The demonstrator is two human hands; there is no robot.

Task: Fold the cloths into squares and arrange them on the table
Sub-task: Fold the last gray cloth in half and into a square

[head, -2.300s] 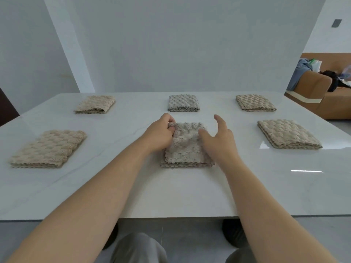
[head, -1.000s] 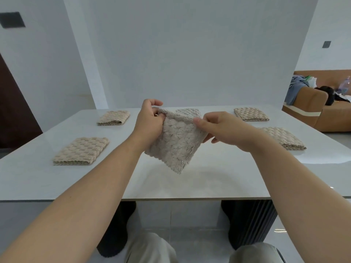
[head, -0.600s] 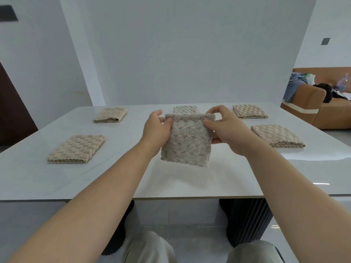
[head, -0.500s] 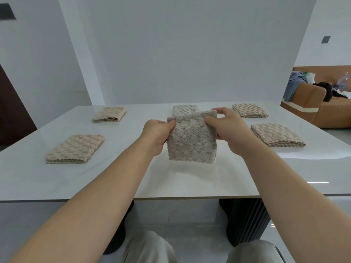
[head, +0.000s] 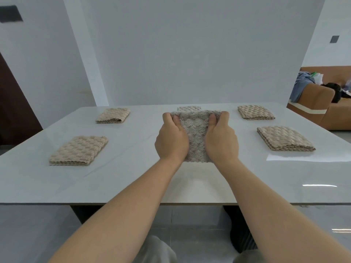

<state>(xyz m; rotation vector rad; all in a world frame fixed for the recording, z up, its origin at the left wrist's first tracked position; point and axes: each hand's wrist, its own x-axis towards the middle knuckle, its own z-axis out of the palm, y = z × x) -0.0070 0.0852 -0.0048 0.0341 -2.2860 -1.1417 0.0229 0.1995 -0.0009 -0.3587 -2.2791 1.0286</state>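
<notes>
Item 1: grey-beige cloth (head: pixel 195 137), centre of frame, over the white table (head: pixel 133 183); left hand (head: pixel 171 141) and right hand (head: pixel 221 141) each curled round 1 side edge, thumbs on the upper corners; whether the cloth touches the tabletop cannot be told.
Items 2-6: 5 folded cloths lying flat; far-left cloth (head: pixel 113 115), near-left cloth (head: pixel 78 150), far-right cloth (head: pixel 255 112) and near-right cloth (head: pixel 284 138) well apart; far-centre cloth (head: pixel 189 108) mostly hidden behind item 1.
Surroundings: brown sofa (head: pixel 315 99) with clothes (head: pixel 300 86), right edge; dark door (head: pixel 11 111), left edge.

left hand (head: pixel 171 141), right hand (head: pixel 221 141): bare | forearms (head: pixel 123 215): unsleeved | trousers (head: pixel 157 251): grey-beige
</notes>
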